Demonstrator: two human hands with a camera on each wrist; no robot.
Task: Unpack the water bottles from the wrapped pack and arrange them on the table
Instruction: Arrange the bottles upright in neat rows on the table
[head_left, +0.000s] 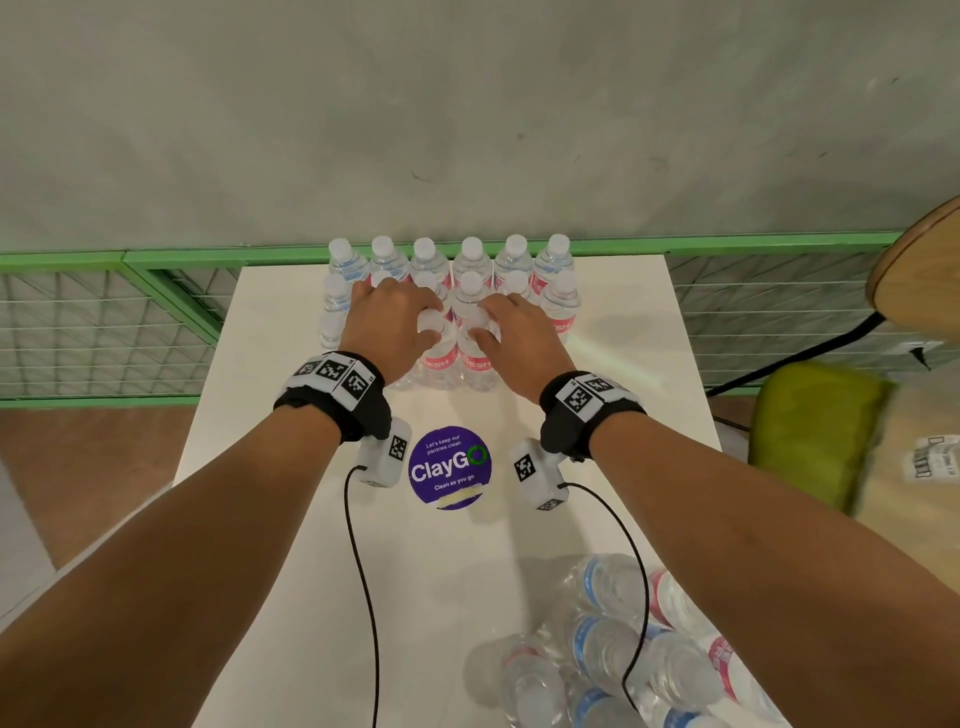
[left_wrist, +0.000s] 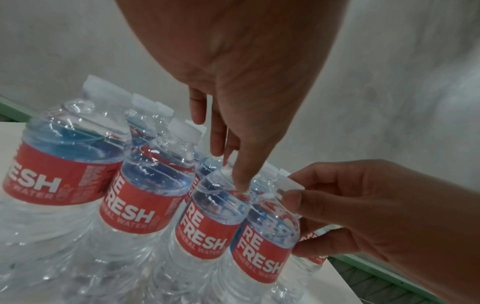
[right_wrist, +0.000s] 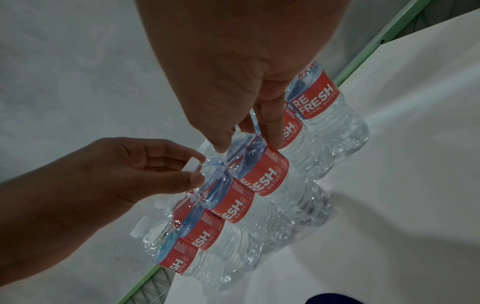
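Note:
Several clear water bottles with red labels stand in rows (head_left: 470, 260) at the far end of the white table (head_left: 597, 467). My left hand (head_left: 400, 322) (left_wrist: 231, 164) (right_wrist: 200, 172) pinches the cap and neck of a front-row bottle (head_left: 440, 358) (left_wrist: 207, 226) (right_wrist: 228, 203). Right beside it, my right hand (head_left: 498, 322) (left_wrist: 292, 187) (right_wrist: 248, 144) grips the top of the neighbouring bottle (head_left: 479, 364) (left_wrist: 265, 246) (right_wrist: 262, 174). Both bottles stand upright on the table. The wrapped pack (head_left: 613, 639), with several bottles lying in clear film, sits at the near right corner.
A round purple sticker (head_left: 450, 467) marks the table's middle. A green mesh fence (head_left: 104, 322) and a grey wall run behind the table. To the right are a green cushion (head_left: 815, 431) and a round wooden tabletop (head_left: 919, 270). Wrist-camera cables hang over the near table.

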